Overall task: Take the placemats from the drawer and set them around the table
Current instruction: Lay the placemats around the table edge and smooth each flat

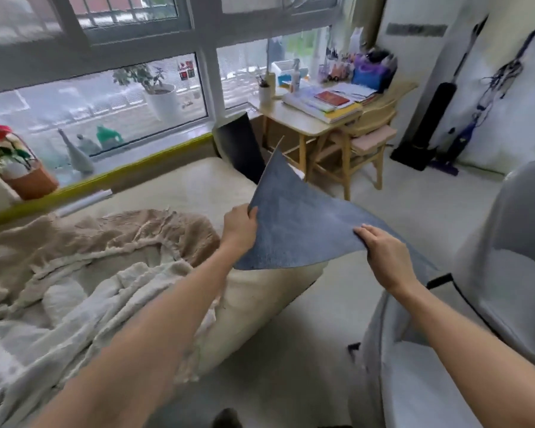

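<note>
Both hands hold one blue-grey placemat [297, 217] in the air, in front of the person, above the corner of a bed [198, 186] and the pale floor [414, 211]. The left hand [240, 228] grips the left edge of the placemat, the thumb on the upper face and the other fingers curled under it. The right hand [383, 254] pinches the near right edge, with the fingers on top of the mat; the thumb is hidden below. The placemat is between the two hands and spreads away from them, tilted, with one corner that points up and away toward a wooden desk [294, 122]. It bends a little between the grips. I cannot tell if this is one mat or several pressed together.

On the bed lie a beige blanket [130, 233] and a whitish blanket [74, 304], both crumpled, to the left of the left arm. The surface of the desk carries books [331, 103] and small bottles, and a wooden chair [362, 137] stands just beside it. A grey chair [507, 273] is near the right arm. A large window [105, 97] runs behind the bed, with a potted plant [158, 91] outside and a basket of flowers [16, 162] on the sill. A vacuum cleaner [430, 118] leans on the wall at the right.
</note>
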